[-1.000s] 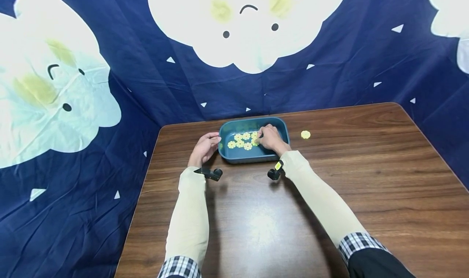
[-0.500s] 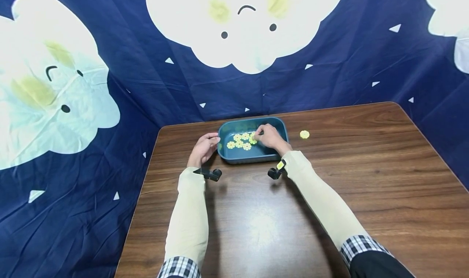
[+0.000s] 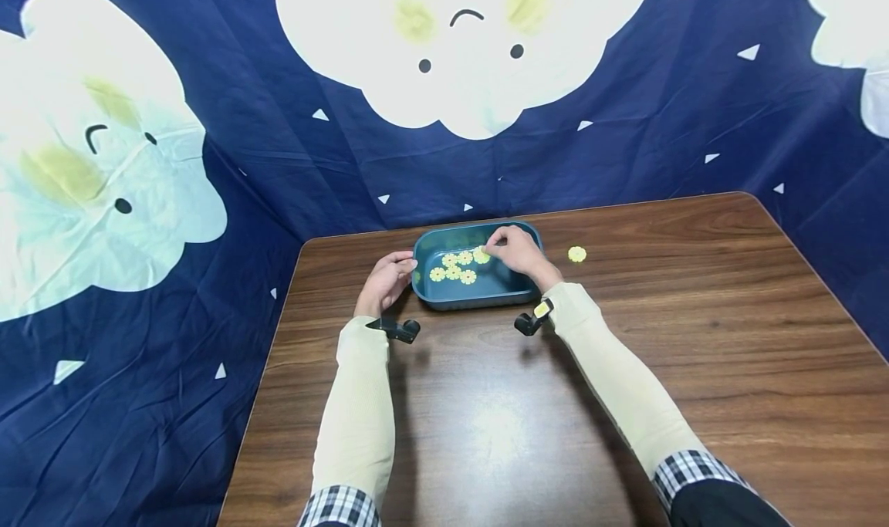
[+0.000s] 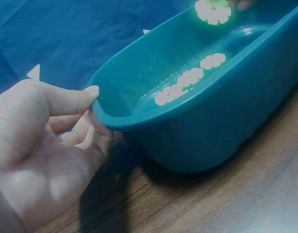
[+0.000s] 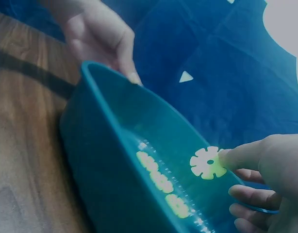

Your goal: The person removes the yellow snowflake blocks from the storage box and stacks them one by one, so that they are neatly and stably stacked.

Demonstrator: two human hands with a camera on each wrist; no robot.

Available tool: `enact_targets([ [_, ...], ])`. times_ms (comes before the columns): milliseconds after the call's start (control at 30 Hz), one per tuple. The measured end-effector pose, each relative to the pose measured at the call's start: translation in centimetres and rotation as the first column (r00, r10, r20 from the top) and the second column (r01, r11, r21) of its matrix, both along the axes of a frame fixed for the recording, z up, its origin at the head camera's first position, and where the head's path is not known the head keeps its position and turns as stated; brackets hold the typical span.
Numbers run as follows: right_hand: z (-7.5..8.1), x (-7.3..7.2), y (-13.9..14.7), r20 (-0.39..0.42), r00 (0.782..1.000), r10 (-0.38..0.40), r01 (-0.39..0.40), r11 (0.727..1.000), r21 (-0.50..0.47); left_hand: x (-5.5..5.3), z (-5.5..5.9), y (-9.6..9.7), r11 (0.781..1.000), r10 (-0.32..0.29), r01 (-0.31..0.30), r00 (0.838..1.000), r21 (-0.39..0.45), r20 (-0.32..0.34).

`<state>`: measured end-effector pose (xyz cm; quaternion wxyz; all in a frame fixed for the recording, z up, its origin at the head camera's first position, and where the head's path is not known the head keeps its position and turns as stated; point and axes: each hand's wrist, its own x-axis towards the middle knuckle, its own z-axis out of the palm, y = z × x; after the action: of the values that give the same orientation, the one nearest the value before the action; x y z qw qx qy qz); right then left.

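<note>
Left hand [image 3: 385, 282] has the tub [image 4: 207, 133] pinched by its rim, right hand [image 3: 517, 251] is pinching a flower [image 5: 201, 162] over the tub's floor. Other flowers [image 3: 468, 278] lie in there, one's on the table [image 3: 694, 319].

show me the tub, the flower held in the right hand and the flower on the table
Tub [image 4: 202, 128], left wrist view, outer wall.
Held flower [image 5: 203, 163], right wrist view, beside its centre hole.
Table flower [image 3: 577, 255], head view, its middle.
</note>
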<state>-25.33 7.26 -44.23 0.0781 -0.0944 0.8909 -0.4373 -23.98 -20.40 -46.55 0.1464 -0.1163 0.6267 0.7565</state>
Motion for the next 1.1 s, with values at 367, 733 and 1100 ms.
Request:
enact_targets([
  [367, 1.3, 0.0, 1.5, -0.033, 0.998, -0.061, 0.059, 0.997, -0.057, 0.0, -0.1, 0.0, 1.0, 0.016, -0.016, 1.0, 0.001, 0.003],
  [733, 1.2, -0.2, 3.4, -0.062, 0.986, -0.157, 0.151, 0.984, -0.094, -0.2, -0.2, 0.0, 1.0, 0.014, -0.014, 1.0, -0.01, 0.021],
  [1100, 0.9, -0.3, 5.6, -0.058, 0.971, -0.232, 0.219, 0.96, -0.177, 0.0, 0.1, 0.0, 1.0, 0.014, -0.014, 1.0, -0.005, 0.009],
])
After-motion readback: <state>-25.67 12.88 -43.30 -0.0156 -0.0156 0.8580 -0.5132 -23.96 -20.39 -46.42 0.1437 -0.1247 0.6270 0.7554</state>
